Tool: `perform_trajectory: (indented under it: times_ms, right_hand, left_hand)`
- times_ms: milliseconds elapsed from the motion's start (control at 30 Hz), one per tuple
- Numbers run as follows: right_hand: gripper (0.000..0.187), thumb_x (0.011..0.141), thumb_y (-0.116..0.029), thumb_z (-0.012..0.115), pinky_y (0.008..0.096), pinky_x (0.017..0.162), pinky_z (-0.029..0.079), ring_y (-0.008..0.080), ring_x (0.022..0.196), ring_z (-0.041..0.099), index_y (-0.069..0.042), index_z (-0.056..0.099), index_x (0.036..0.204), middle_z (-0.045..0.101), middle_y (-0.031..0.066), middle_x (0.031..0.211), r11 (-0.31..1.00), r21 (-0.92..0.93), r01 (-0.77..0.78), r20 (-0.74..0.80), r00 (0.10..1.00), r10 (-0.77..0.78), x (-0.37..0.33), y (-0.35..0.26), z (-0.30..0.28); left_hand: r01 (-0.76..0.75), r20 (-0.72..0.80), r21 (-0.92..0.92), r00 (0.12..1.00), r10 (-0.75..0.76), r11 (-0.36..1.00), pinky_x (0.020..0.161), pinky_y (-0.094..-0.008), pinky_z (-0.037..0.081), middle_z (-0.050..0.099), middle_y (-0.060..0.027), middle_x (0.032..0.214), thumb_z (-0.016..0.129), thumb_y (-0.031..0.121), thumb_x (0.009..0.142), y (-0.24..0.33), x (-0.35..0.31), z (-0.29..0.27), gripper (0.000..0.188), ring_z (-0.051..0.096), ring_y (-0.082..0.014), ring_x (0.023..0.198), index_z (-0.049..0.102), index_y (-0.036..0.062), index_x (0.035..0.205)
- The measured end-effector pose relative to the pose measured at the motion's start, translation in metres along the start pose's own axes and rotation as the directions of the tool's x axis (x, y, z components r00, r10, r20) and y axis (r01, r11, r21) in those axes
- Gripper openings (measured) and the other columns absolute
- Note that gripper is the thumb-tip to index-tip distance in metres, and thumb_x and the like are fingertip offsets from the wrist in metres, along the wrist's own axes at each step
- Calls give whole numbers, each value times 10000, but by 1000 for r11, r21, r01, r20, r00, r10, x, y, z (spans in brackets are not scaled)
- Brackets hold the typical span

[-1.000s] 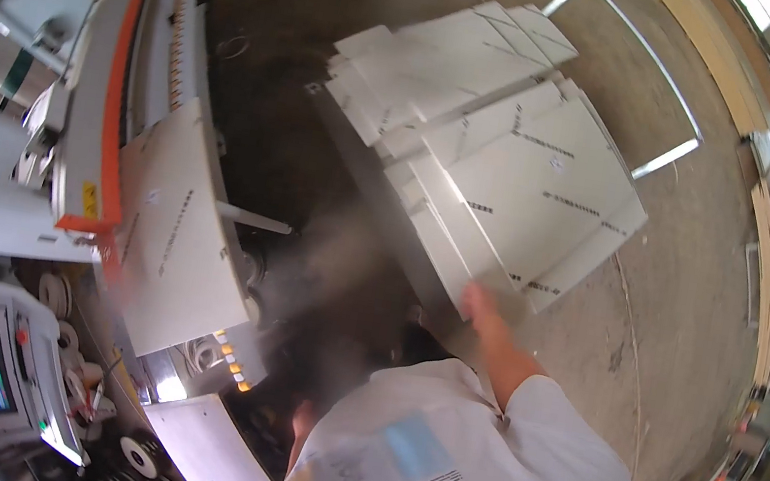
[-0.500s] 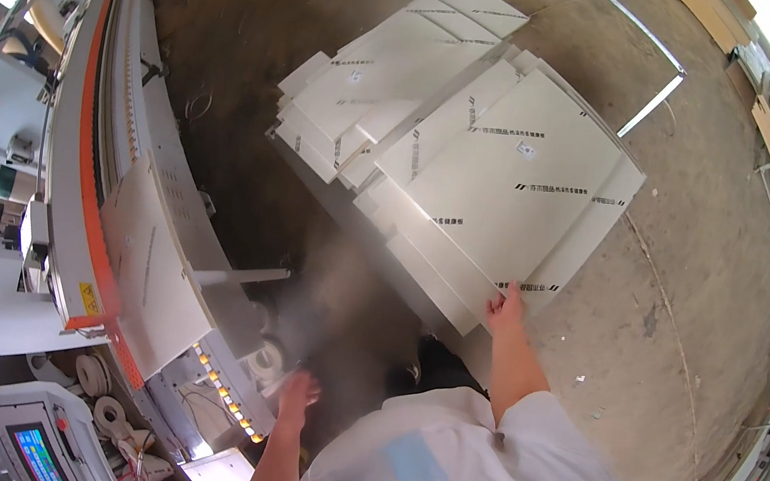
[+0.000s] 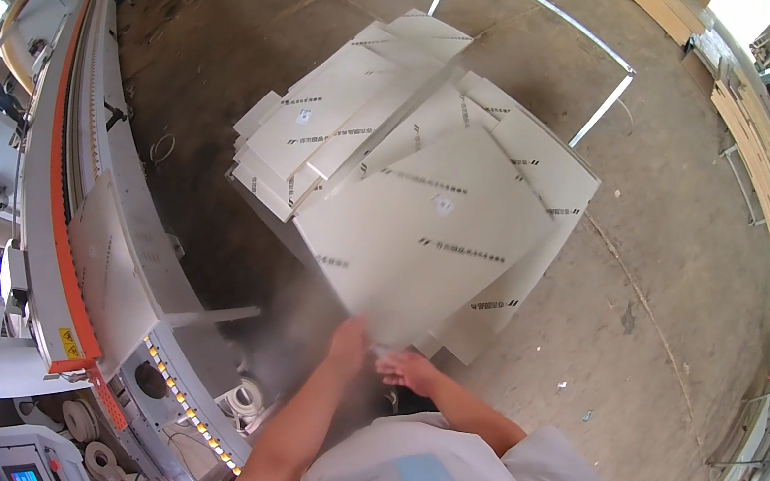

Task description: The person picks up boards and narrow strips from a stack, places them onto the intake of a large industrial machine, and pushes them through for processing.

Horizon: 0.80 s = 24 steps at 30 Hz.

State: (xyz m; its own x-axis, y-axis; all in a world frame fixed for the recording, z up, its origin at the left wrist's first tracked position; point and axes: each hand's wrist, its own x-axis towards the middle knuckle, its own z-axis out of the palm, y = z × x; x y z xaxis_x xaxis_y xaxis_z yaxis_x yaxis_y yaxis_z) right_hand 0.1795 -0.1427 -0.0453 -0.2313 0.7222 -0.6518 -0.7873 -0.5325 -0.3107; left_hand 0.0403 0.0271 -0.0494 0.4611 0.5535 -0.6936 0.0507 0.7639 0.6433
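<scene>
A large whitish board [image 3: 449, 212] with dark printed lines lies turned askew on a stack of similar panels [image 3: 518, 151]. Its near corner points toward me. At that corner my left hand [image 3: 349, 343] is closed on the edge, its fingers partly hidden and blurred by motion. My right hand [image 3: 409, 372] is just to the right, below the corner, with fingers stretched out toward the left hand. It seems to hold nothing; a small pale patch by its fingertips is too blurred to name.
On the left runs a long machine [image 3: 64, 193] with an orange strip; another panel [image 3: 113, 265] leans on it beside yellow rollers [image 3: 191, 406]. A second panel stack [image 3: 324, 112] lies at the far left. A white metal frame [image 3: 539, 7] stands behind; long boards [image 3: 759, 167] lie at right.
My left hand has come up from beside the machine to the board's corner. The top board has turned and shifted toward me. My right hand has moved left, away from the stack's near edge.
</scene>
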Motion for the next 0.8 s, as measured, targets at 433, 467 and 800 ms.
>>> perform_trajectory:
  times_ms: [433,467,800]
  right_hand:
    - [474,880,-593,585,343,676,504,187,767,633,-150,662,1028,666,4,861,985,68,156,-633,770,-78,-51,-59,-82]
    - [458,883,-591,581,346,657,501,185,767,630,-160,660,1019,664,0,857,991,85,102,-575,817,-35,-53,-54,-87]
    - [416,872,-582,571,333,589,459,151,734,591,-189,642,992,643,-17,857,968,-232,-101,-473,881,-22,-5,-12,53]
  left_hand:
    - [-18,-708,171,693,136,985,738,-411,505,679,-137,883,566,442,981,-77,-145,-119,460,644,-258,796,659,-8,994]
    - [-17,-773,120,626,104,993,733,-452,504,685,-185,841,554,470,970,-69,-164,-121,509,655,-305,765,668,-24,929]
    - [-301,-949,-124,314,-25,945,662,-355,475,648,-94,778,576,329,979,-89,-339,-136,382,573,-169,695,706,-30,956]
